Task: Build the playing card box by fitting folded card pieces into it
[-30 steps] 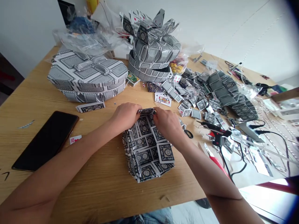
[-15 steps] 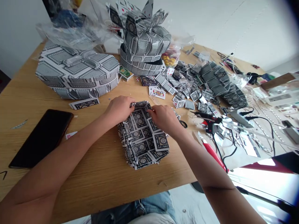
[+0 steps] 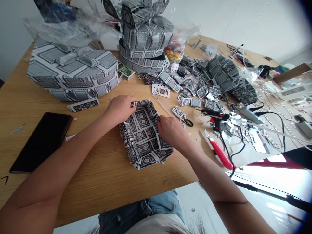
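Note:
An open box made of playing cards (image 3: 143, 133), black-and-white backs showing, rests on the wooden table in front of me. My left hand (image 3: 122, 109) pinches its far left corner, thumb inside the rim. On the right side, my right hand (image 3: 170, 130) is closed around the box's wall, its fingertips partly hidden. Both hands are shut on the box. Loose card edges stick out at its near right corner. Scissors (image 3: 187, 121) lie on cards just beyond my right hand.
A smartphone (image 3: 41, 141) lies at left. Behind stand a large card-covered box (image 3: 73, 71) and a taller card-built piece (image 3: 146, 39). Folded cards (image 3: 192, 87) are heaped at right, near a glue gun (image 3: 215, 117) with cords and a red utility knife (image 3: 220, 152).
My right hand has moved slightly down along the box's right wall, and that wall stands more upright. The scissors now show more fully. The camera view has shifted a little.

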The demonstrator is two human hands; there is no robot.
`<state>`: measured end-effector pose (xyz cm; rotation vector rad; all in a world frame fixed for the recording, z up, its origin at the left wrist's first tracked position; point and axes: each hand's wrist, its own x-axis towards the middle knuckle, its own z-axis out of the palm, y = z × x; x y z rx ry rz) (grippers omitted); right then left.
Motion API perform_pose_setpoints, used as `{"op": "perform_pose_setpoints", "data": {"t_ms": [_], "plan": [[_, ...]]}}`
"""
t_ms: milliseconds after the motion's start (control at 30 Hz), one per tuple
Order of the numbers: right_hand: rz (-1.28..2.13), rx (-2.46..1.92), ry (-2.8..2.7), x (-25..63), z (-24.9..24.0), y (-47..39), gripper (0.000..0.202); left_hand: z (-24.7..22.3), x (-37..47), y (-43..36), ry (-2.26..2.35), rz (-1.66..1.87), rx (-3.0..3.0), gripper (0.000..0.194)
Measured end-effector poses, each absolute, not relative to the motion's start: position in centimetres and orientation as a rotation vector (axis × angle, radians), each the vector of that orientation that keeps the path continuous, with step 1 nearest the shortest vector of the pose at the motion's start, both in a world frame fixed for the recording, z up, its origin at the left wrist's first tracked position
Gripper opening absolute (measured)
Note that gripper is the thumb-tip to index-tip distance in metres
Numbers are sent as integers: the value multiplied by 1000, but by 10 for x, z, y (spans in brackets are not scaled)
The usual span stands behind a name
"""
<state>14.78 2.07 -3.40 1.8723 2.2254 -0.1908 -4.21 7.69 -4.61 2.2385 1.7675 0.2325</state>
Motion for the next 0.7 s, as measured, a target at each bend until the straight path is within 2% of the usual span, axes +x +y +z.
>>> {"op": "perform_pose_setpoints", "data": {"t_ms": [200, 267, 367, 433, 567, 600, 700], "plan": [[-353, 2095, 2236, 158, -8, -3, 49, -46, -43, 77, 1771, 228, 2252, 33], [-373, 2116, 2208, 162, -6, -15, 44, -47, -43, 76, 1769, 231, 2242, 33], [-391, 1997, 2158, 165, -14, -25, 22, -49, -43, 76, 1782, 253, 2197, 30], [-391, 1948, 2143, 165, -21, -27, 15, -49, -44, 76, 1727, 329, 2142, 32], [-450, 2000, 2172, 165, -20, -27, 22, -32, -56, 71, 1477, 676, 1988, 58], [-474, 2034, 2180, 168, -17, -27, 27, -23, -62, 67, 1437, 783, 1968, 58], [-559, 2171, 2180, 186, -7, -29, 45, 5, -93, 45, 1522, 972, 1935, 39]]}}
